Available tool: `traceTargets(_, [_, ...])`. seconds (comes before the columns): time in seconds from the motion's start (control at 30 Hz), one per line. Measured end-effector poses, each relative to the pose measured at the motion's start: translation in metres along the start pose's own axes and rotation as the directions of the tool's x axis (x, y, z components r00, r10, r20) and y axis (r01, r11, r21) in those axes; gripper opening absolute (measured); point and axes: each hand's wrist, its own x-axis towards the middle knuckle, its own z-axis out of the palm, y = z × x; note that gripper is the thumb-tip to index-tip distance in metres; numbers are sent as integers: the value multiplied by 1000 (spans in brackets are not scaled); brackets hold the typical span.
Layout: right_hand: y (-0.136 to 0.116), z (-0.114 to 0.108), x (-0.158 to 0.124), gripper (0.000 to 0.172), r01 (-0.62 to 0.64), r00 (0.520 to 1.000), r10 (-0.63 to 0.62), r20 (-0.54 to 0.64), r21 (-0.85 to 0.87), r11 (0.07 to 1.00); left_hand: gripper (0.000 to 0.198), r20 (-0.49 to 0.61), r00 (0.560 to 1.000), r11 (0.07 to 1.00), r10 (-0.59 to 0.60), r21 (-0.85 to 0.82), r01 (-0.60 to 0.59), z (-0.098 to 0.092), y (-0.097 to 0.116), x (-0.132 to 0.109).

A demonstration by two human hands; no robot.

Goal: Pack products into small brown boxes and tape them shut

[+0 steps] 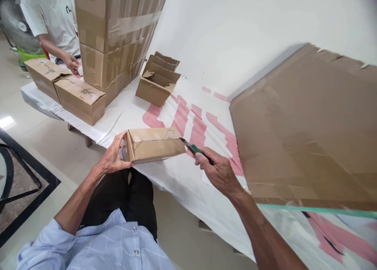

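Observation:
A closed cardboard box [156,147] lies on its side at the table's near edge, with a taped seam along its top and a round stamp near the right end. My left hand [114,154] grips the box's left end, thumb below and fingers at the upper corner. In my right hand [218,170] is a utility knife [196,149] with a green and black handle, fingers wrapped round it. The blade's tip touches or is very close to the seam at the box's right end; I cannot tell how deep it sits.
Behind the box stands an open cardboard box [154,90]. Stacked taped cartons [118,38] rise at the back left, with two closed boxes [79,97] before them. A large carton [303,136] fills the right side. Across the table a person [55,30] works near a fan [20,24].

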Motion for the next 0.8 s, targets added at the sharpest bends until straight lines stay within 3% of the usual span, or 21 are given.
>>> traceTargets(0.1, [-42, -4, 21, 31, 184, 977, -187, 105, 34, 982, 117, -16, 1000, 999, -24, -41, 23, 2, -1, -1])
traceTargets(0.3, [-89, 3, 54, 31, 450, 848, -428, 312, 2, 893, 102, -33, 999, 998, -19, -54, 17, -6, 4, -5])
traceTargets(0.5, [-102, 9, 69, 32, 570, 766, -499, 405, -70, 819, 94, 28, 1000, 1000, -11, 13, 11, -20, 11, -4])
traceTargets(0.8, [-117, 6, 85, 34, 649, 708, -514, 484, -159, 744, 93, 83, 996, 994, 33, 99, -41, -28, 18, 3])
